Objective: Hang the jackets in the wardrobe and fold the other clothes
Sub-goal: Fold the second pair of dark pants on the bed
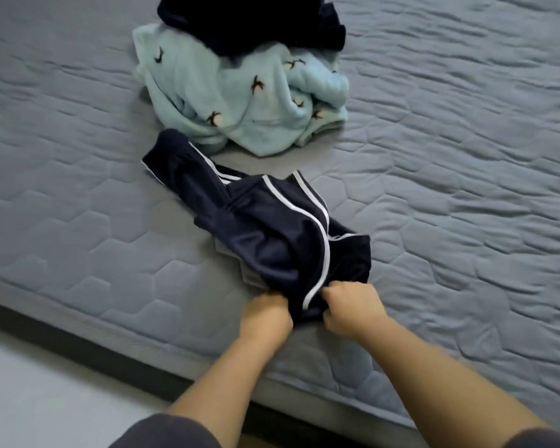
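A navy garment with white stripes [265, 227] lies crumpled on the grey quilted bed [78, 205], stretching from its near end by my hands back to the upper left. My left hand [265, 313] and my right hand [353, 307] both grip its near edge, fingers closed on the cloth, a white stripe running between them. Behind it sits a heap: a light blue fleece garment with small bird prints [240, 101], and a dark navy garment [256, 21] on top of it.
The bed's near edge [143, 344] runs diagonally from left down to the lower right, with a dark base under it. Pale floor [29, 399] shows at the lower left. Wide bare quilt lies to the right and left of the clothes.
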Demonstrator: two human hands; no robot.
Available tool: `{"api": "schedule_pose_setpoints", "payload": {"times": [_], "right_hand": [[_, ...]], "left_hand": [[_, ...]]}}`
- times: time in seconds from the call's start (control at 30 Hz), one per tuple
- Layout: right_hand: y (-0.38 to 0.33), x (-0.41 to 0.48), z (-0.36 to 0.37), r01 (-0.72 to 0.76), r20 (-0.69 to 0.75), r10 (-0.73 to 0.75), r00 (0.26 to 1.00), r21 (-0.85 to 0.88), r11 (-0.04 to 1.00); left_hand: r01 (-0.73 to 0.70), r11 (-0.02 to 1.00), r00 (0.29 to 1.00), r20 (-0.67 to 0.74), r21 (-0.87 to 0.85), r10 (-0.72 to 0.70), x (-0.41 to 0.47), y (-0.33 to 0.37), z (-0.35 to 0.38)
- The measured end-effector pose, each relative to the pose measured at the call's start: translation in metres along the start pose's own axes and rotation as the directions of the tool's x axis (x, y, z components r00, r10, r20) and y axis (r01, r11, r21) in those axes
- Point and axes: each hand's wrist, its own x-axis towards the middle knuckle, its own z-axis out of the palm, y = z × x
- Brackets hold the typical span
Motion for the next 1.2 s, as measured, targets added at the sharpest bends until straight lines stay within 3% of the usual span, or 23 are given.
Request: {"api": "schedule_pose_setpoints", "payload": {"times": [0.1, 0.17, 0.23, 0.3, 0.37, 0.4, 0.5, 0.57, 0.63, 0.67, 0.73, 0.8, 0.87, 0.93, 1.0, 1.1, 1.2], "right_hand": [[0.002, -0.032, -0.003, -0.153, 0.275, 0.15, 0.95, -0.012, 0.988], [0.004, -0.041, -0.012, -0.302, 0.31, 0.271, 0.912, 0.057, 0.952], [0.007, -0.039, -0.024, -0.401, 0.146, 0.377, 0.915, 0.211, 0.891], [0.006, -0.026, -0.038, -0.36, -0.079, 0.422, 0.903, 0.399, 0.843], [-0.002, -0.005, -0.051, -0.19, -0.142, 0.298, 0.944, 0.506, 0.841], [-0.008, 0.005, -0.054, -0.106, -0.11, 0.191, 0.975, 0.526, 0.844], [-0.017, 0.023, -0.049, -0.014, 0.035, 0.0, 0.999, 0.392, 0.92], [-0.006, 0.017, -0.04, -0.06, 0.037, 0.056, 0.998, 0.119, 0.991], [0.014, 0.0, -0.028, -0.205, -0.045, 0.206, 0.977, 0.034, 0.978], [0.027, -0.01, -0.022, -0.291, -0.082, 0.295, 0.952, 0.053, 0.955], [0.053, -0.029, -0.014, -0.473, -0.095, 0.485, 0.869, 0.12, 0.873], [0.077, -0.045, -0.01, -0.635, 0.023, 0.637, 0.77, 0.116, 0.763], [0.096, -0.051, -0.004, -0.697, 0.226, 0.673, 0.704, 0.04, 0.716], [0.104, -0.054, 0.003, -0.609, 0.41, 0.55, 0.728, 0.017, 0.793], [0.103, -0.056, 0.005, -0.569, 0.444, 0.495, 0.747, 0.042, 0.821], [0.101, -0.063, -0.007, -0.647, 0.321, 0.575, 0.753, 0.196, 0.737], [0.091, -0.073, -0.03, -0.573, 0.225, 0.532, 0.817, 0.423, 0.702]], "left_hand": [[0.078, 0.99, 0.965, 0.258, -0.117, -0.045, -0.029, 0.01, 0.008], [0.239, 0.887, 0.942, 0.317, -0.395, -0.112, -0.03, 0.004, -0.001], [0.331, 0.679, 0.944, 0.239, -0.655, -0.229, -0.022, -0.011, -0.019], [0.319, 0.486, 0.91, 0.12, -0.814, -0.396, -0.006, -0.033, -0.038], [0.252, 0.346, 0.891, 0.078, -0.904, -0.447, 0.01, -0.046, -0.054], [0.181, 0.331, 0.921, 0.041, -0.926, -0.388, 0.017, -0.047, -0.06], [-0.079, 0.448, 0.996, -0.092, -0.891, -0.008, 0.027, -0.028, -0.071], [-0.087, 0.52, 0.985, 0.006, -0.85, 0.173, 0.026, -0.016, -0.063], [-0.014, 0.704, 0.994, 0.067, -0.71, 0.087, 0.022, -0.014, -0.047], [0.032, 0.78, 0.999, 0.022, -0.625, -0.023, 0.019, -0.014, -0.039], [0.119, 0.837, 0.956, -0.166, -0.535, -0.242, 0.015, -0.009, -0.032], [0.167, 0.729, 0.881, -0.231, -0.664, -0.413, 0.02, 0.0, -0.035], [0.188, 0.448, 0.872, -0.061, -0.874, -0.485, 0.031, 0.012, -0.046], [0.201, 0.272, 0.904, 0.072, -0.941, -0.421, 0.041, 0.027, -0.054], [0.209, 0.289, 0.93, 0.099, -0.934, -0.354, 0.039, 0.041, -0.059], [0.149, 0.468, 0.961, 0.016, -0.871, -0.277, 0.017, 0.051, -0.059], [-0.023, 0.701, 0.99, -0.115, -0.713, -0.084, -0.026, 0.061, -0.065]]}}
